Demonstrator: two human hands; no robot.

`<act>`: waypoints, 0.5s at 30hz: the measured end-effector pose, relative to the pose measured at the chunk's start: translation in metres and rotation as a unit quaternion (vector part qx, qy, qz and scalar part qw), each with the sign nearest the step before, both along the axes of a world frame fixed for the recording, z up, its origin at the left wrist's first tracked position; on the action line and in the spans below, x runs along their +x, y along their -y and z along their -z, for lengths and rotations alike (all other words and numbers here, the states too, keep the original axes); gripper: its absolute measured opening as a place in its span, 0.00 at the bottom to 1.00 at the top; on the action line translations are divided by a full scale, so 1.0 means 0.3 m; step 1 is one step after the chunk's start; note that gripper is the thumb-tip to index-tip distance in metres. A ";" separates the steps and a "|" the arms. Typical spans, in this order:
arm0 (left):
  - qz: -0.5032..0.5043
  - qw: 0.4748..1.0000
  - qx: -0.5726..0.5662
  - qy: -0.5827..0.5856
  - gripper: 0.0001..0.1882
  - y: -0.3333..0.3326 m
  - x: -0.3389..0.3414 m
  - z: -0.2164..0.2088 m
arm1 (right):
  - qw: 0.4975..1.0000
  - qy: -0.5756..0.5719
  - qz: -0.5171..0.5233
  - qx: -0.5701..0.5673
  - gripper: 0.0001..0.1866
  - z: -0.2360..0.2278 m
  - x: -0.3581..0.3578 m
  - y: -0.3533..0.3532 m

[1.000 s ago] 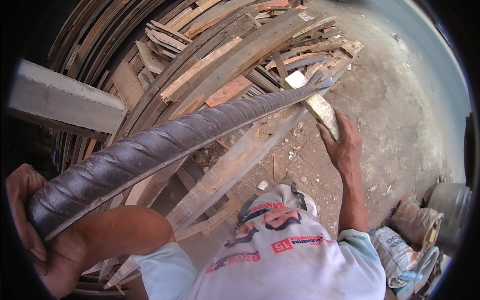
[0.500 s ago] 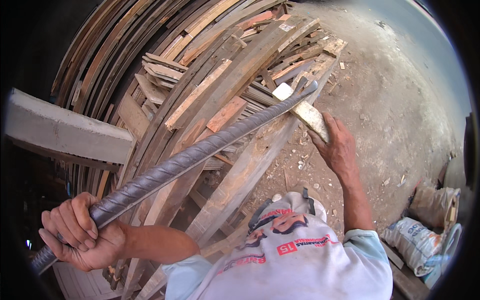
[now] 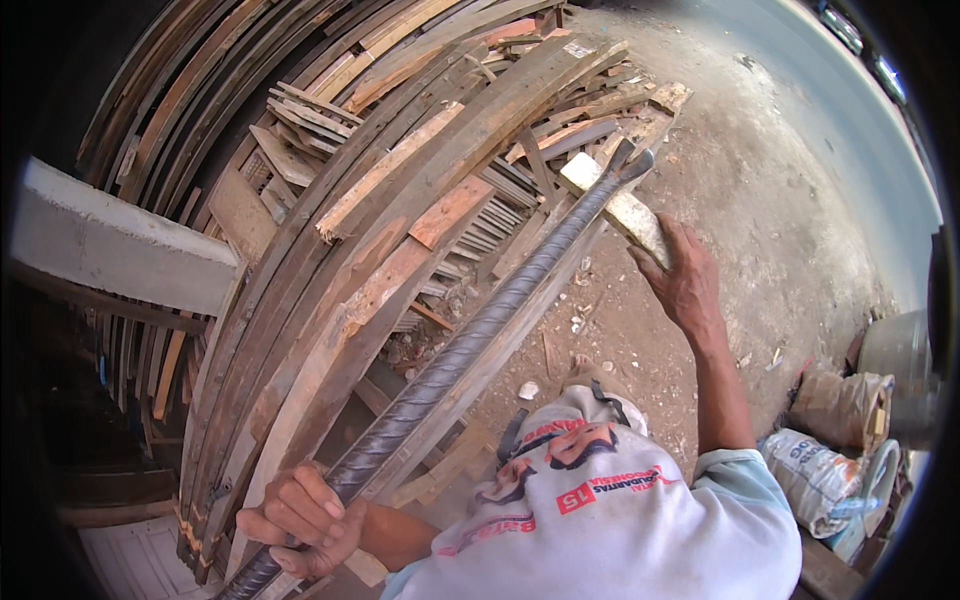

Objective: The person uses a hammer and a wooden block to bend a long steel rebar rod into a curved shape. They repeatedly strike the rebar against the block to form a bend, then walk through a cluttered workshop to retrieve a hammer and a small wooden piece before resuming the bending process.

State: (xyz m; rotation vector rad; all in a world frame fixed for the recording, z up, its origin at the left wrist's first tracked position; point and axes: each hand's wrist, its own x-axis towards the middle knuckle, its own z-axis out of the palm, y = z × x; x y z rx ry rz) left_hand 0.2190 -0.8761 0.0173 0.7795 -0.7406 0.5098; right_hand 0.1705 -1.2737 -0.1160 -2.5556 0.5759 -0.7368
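My left hand (image 3: 305, 525) is closed round the lower part of a long ribbed steel crowbar (image 3: 475, 325), near the lower edge. The bar runs up and to the right along a long timber beam (image 3: 500, 348), and its far end is flattened into a fork. Just below that fork, the shaft crosses over a pale, worn wooden block (image 3: 637, 225). My right hand (image 3: 685, 275) grips the block's near end, thumb on one side and fingers on the other. Where the fork touches the beam, if it does, I cannot tell.
Stacked long planks (image 3: 400, 215) and broken wood pieces fill the left and middle. A grey concrete beam (image 3: 130, 240) juts in from the left. Dirt floor (image 3: 790, 200) with debris lies to the right. Sacks (image 3: 815, 480) stand at the lower right.
My left hand has moved right and slightly down, swinging the crowbar to a steeper angle, nearly in line with the beam. My right hand still holds the block under the bar.
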 end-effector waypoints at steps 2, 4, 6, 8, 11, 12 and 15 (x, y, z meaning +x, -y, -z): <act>0.034 0.999 -0.021 0.017 0.16 0.004 0.009 -0.031 | 1.000 0.017 0.004 0.010 0.30 0.008 0.024 -0.013; 0.057 0.997 -0.059 0.012 0.16 0.021 -0.002 -0.072 | 1.000 0.018 -0.002 -0.001 0.30 0.009 0.039 -0.021; 0.120 0.992 -0.039 0.025 0.17 0.019 0.020 -0.089 | 1.000 0.010 0.006 -0.025 0.30 0.014 0.026 -0.020; 0.142 0.989 -0.014 0.047 0.16 0.038 0.028 -0.105 | 1.000 0.005 -0.004 -0.027 0.30 0.021 0.024 -0.013; 0.081 0.996 -0.035 -0.015 0.15 -0.004 0.001 0.040 | 0.999 -0.019 -0.005 -0.036 0.31 0.013 0.004 -0.004; 0.041 0.997 -0.040 -0.058 0.15 -0.021 -0.016 0.074 | 0.999 -0.022 -0.003 -0.037 0.31 0.009 -0.001 -0.002; 0.068 0.997 -0.037 -0.028 0.17 -0.044 -0.008 0.110 | 0.999 -0.032 0.002 -0.036 0.32 -0.009 0.008 -0.003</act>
